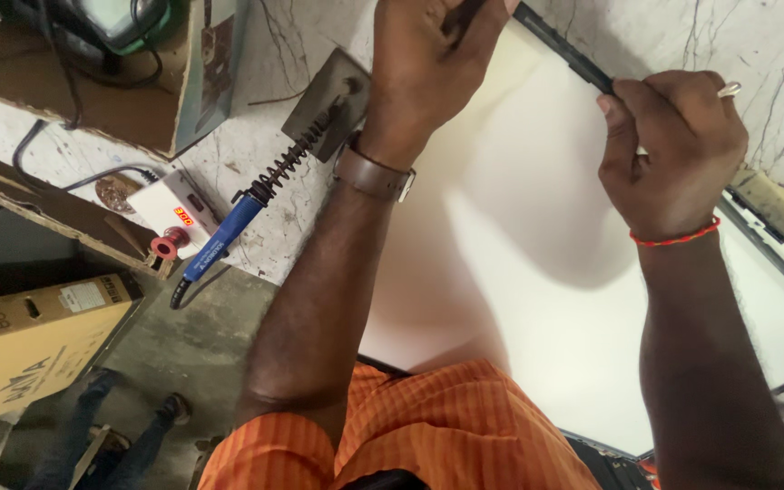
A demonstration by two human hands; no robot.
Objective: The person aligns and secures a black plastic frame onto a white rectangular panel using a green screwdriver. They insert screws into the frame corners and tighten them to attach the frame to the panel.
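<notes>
My left hand [437, 63] and right hand [673, 150] both pinch the thin black frame strip [563, 47] along the white panel's [537, 272] far edge.

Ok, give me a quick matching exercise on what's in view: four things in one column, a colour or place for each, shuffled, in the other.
Things:
1. soldering iron handle
2. wrist thread
3. large sheet
4. watch strap

Colour or place:
A. white, under both hands
B. brown, on the left wrist
C. blue, lying in a coiled stand
D. red, on the right wrist

Pairs: 1-C, 2-D, 3-A, 4-B
</notes>
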